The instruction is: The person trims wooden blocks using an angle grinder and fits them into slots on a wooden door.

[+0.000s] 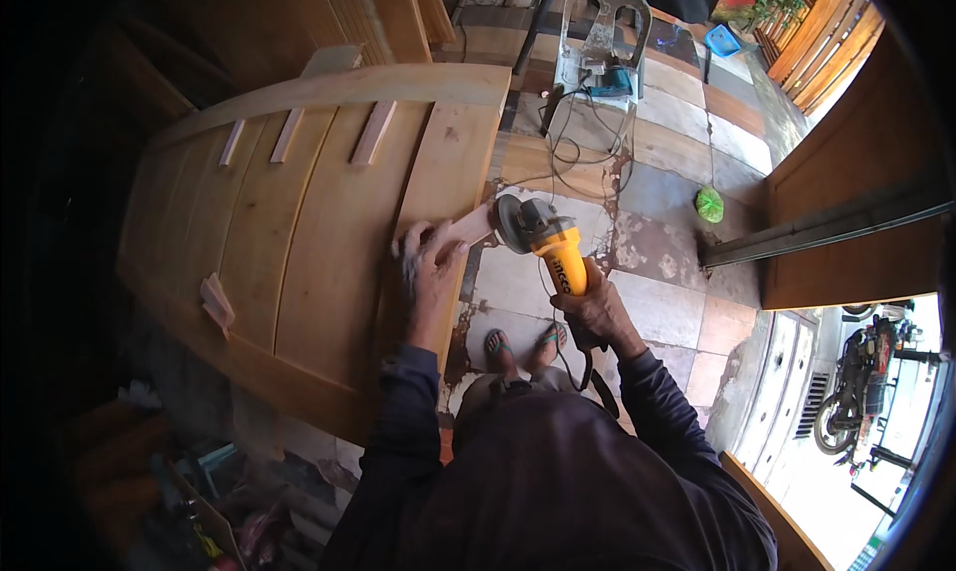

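Observation:
A yellow angle grinder (560, 252) is gripped by my right hand (599, 307), its dark disc at the end of a small wood piece (470, 228). The left hand (428, 257) presses that piece onto the edge of a large wooden door panel (349, 213), and the piece sticks out past the edge. Farther left on the panel lie three thin wood strips, one of them a pale strip (374, 133). A couple of short wood pieces (216, 302) rest near the panel's lower left.
Beyond the panel stands a plastic chair (601, 33) with a teal power tool (609, 83) on it; its cord trails on the tiled floor (657, 153). A green bundle (709, 205) lies to the right, near a leaning wooden board (856, 173). A motorcycle (858, 387) is outside.

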### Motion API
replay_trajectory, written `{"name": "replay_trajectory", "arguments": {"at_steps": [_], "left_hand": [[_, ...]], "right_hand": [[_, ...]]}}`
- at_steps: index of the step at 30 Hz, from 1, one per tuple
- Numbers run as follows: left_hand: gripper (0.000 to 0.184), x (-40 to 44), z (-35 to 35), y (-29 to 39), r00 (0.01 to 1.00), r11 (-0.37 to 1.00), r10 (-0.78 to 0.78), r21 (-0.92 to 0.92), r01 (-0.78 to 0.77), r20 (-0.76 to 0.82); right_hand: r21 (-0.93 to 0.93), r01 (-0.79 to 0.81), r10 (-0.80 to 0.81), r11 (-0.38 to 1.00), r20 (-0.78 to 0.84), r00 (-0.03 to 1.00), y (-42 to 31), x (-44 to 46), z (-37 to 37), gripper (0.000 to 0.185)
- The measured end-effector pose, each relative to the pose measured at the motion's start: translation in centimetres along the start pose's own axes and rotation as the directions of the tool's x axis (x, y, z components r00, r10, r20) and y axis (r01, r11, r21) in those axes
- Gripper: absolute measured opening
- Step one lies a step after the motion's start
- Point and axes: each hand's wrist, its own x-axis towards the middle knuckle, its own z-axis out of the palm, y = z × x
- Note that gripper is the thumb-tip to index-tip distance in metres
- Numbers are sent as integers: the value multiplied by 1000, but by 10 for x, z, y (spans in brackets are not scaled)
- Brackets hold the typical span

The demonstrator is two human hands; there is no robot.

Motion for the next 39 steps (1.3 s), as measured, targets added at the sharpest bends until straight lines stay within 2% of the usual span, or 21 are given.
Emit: {"name": "replay_trajectory", "arguments": {"at_steps": [3, 5, 6, 7, 8, 9, 11, 12, 15, 16, 18, 19, 22, 25, 28, 31, 34, 37, 39], "left_hand": [[51, -1, -2, -3, 999, 999, -31, -20, 32, 38], [59, -5, 7, -8, 996, 995, -70, -72, 74, 52], [65, -6, 6, -7, 999, 998, -35, -56, 37, 39], [70, -5, 4, -4, 1000, 999, -4, -32, 5, 20], [75, -6, 0, -1, 1000, 1000, 20, 1, -20, -5], [78, -10, -3, 4, 999, 1000, 0, 4, 0, -38], [69, -19, -1, -2, 999, 998, -7, -60, 4, -48], [65, -21, 0, -4, 999, 995, -6, -97, 1, -51], [56, -27, -3, -2, 983, 946, -182, -278, 168, -26], [54, -23, -14, -4, 968, 947, -228, -255, 195, -106], [49, -15, -28, 1, 926, 940, -299, -241, 244, -230], [43, -12, -28, -12, 886, 920, -358, -271, 282, -294], [44, 13, -40, -69, 790, 864, -499, -266, 427, -357], [44, 38, -45, -143, 752, 880, -474, -233, 413, -459], [49, 63, -63, -191, 591, 762, -648, -417, 495, -481], [53, 82, -84, -270, 503, 720, -692, -450, 528, -518], [59, 104, -103, -349, 560, 767, -641, -408, 496, -525], [63, 140, -108, -406, 535, 753, -652, -379, 537, -537], [66, 161, -110, -456, 590, 778, -601, -222, 588, -540]], "right_hand": [[167, -101, 94, 981, 52, 994, 14, 9, -7, 56], [207, -36, 29, 978, 35, 999, 34, 16, -15, 55], [226, 0, -7, 974, 31, 999, 40, 18, -21, 55], [260, -15, 5, 965, 40, 999, 41, 17, -28, 54], [218, -45, 43, 975, 13, 999, 49, 20, -35, 53], [290, -40, 37, 956, 15, 999, 46, 14, -43, 53], [286, -38, 37, 958, 8, 999, 66, 14, -60, 53], [291, 12, -9, 957, -11, 1000, 62, 7, -67, 50], [311, -19, 34, 950, -43, 998, 78, -1, -87, 47], [302, 15, 4, 953, -64, 998, 97, 1, -96, 42], [383, -35, 81, 923, -105, 991, 96, -12, -103, 41], [386, -44, 95, 921, -115, 989, 102, -13, -107, 41], [409, -67, 142, 910, -156, 978, 117, -14, -119, 40], [420, -78, 194, 904, -242, 950, 114, -12, -119, 34], [410, -104, 241, 906, -298, 924, 100, -7, -120, 31], [432, -118, 283, 894, -339, 898, 85, 2, -120, 33], [472, -120, 299, 873, -325, 897, 71, 22, -116, 26], [505, -143, 336, 851, -315, 888, 57, 40, -112, 22], [521, -157, 358, 839, -309, 881, 55, 54, -109, 19]]}}
